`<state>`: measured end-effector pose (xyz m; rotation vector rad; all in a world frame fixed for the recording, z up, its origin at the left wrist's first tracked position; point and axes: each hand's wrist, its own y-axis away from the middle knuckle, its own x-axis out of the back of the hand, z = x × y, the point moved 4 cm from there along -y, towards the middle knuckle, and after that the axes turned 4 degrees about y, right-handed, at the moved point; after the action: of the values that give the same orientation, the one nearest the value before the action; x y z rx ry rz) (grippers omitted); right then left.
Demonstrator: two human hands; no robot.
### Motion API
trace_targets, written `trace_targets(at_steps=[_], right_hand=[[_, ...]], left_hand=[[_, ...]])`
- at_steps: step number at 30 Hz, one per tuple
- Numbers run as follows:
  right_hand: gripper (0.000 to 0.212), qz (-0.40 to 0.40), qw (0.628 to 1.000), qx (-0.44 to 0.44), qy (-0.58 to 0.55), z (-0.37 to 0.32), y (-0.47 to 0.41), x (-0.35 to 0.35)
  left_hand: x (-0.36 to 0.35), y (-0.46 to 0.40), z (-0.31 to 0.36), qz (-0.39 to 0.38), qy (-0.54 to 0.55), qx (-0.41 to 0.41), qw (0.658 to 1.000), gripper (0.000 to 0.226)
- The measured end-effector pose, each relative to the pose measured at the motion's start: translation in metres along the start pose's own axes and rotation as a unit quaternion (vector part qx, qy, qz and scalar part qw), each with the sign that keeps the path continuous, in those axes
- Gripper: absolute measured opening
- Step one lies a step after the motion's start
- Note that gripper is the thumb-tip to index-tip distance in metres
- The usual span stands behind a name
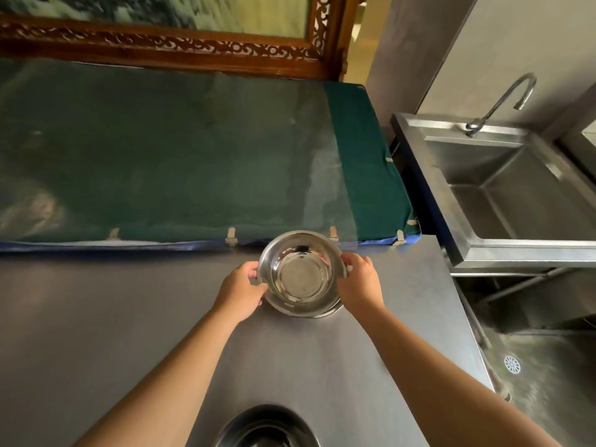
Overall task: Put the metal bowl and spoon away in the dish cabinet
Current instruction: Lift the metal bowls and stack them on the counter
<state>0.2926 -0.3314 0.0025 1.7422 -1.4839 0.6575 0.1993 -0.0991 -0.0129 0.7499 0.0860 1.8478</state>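
Observation:
A shiny round metal bowl [301,275] is held over the grey steel counter [129,317], near its far edge. My left hand [242,293] grips the bowl's left rim, and my right hand [358,282] grips its right rim. The bowl is empty inside. A second rim shows just under the bowl's lower right side, so it may sit on another bowl. No spoon shows anywhere, and no dish cabinet is in view.
Another metal bowl [266,429] sits at the counter's near edge, partly cut off. Behind the counter lies a table with a green cloth [193,156] under clear plastic. At the right stands a steel sink [516,188] with a faucet [503,101], and a floor drain [512,364] lies below.

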Motion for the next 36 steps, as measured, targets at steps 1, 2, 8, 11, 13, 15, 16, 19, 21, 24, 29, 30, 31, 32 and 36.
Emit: trace_targets(at_steps=[1, 2, 8, 11, 13, 15, 16, 19, 21, 24, 29, 30, 31, 32, 36], right_hand=[[0.037, 0.002, 1.0, -0.004, 0.001, 0.004, -0.003, -0.001], [0.036, 0.003, 1.0, -0.008, 0.001, 0.008, -0.006, -0.002], [0.036, -0.005, 0.999, -0.04, 0.012, 0.03, -0.017, -0.013], [0.034, -0.01, 0.999, -0.049, 0.01, 0.037, -0.021, -0.017], [0.034, -0.013, 0.999, -0.046, 0.007, 0.039, -0.022, -0.019], [0.033, -0.015, 0.999, -0.038, 0.009, 0.041, -0.022, -0.019], [0.032, -0.014, 0.999, -0.035, 0.012, 0.042, -0.022, -0.019], [0.032, -0.009, 0.999, -0.029, 0.019, 0.046, -0.024, -0.018], [0.04, -0.019, 0.999, -0.036, 0.021, 0.047, -0.026, -0.018], [0.055, -0.048, 0.996, -0.062, 0.032, 0.05, -0.029, -0.018], [0.037, -0.078, 0.991, -0.108, -0.018, 0.052, -0.03, -0.02], [0.035, -0.085, 0.989, -0.118, -0.032, 0.052, -0.029, -0.02], [0.033, -0.091, 0.986, -0.13, -0.044, 0.053, -0.027, -0.02], [0.032, -0.096, 0.984, -0.138, -0.053, 0.053, -0.024, -0.019], [0.023, -0.102, 0.977, -0.156, -0.099, 0.048, -0.005, -0.015]], left_hand=[[-0.005, -0.003, 0.0, -0.005, -0.003, 0.002, 1.0, 0.038], [-0.008, -0.005, 0.001, -0.01, -0.003, 0.004, 1.0, 0.038], [-0.023, -0.018, 0.003, -0.019, -0.041, -0.006, 0.999, 0.037], [-0.028, -0.022, 0.0, -0.021, -0.055, -0.004, 0.998, 0.037], [-0.031, -0.024, -0.001, -0.021, -0.058, -0.002, 0.998, 0.037], [-0.032, -0.025, -0.001, -0.015, -0.057, 0.0, 0.998, 0.034], [-0.032, -0.027, -0.001, -0.013, -0.052, 0.002, 0.999, 0.033], [-0.033, -0.033, -0.001, -0.024, -0.018, 0.029, 0.999, 0.058], [-0.035, -0.036, 0.0, -0.028, -0.001, 0.044, 0.999, 0.07], [-0.037, -0.038, 0.004, -0.03, 0.021, 0.044, 0.998, 0.049], [-0.036, -0.04, 0.002, -0.041, 0.098, 0.089, 0.99, 0.043], [-0.036, -0.039, 0.001, -0.044, 0.11, 0.098, 0.988, 0.045], [-0.034, -0.037, 0.0, -0.047, 0.12, 0.104, 0.986, 0.046], [-0.033, -0.034, -0.001, -0.052, 0.13, 0.111, 0.984, 0.046], [-0.02, -0.02, -0.013, -0.074, 0.161, 0.136, 0.975, 0.048]])
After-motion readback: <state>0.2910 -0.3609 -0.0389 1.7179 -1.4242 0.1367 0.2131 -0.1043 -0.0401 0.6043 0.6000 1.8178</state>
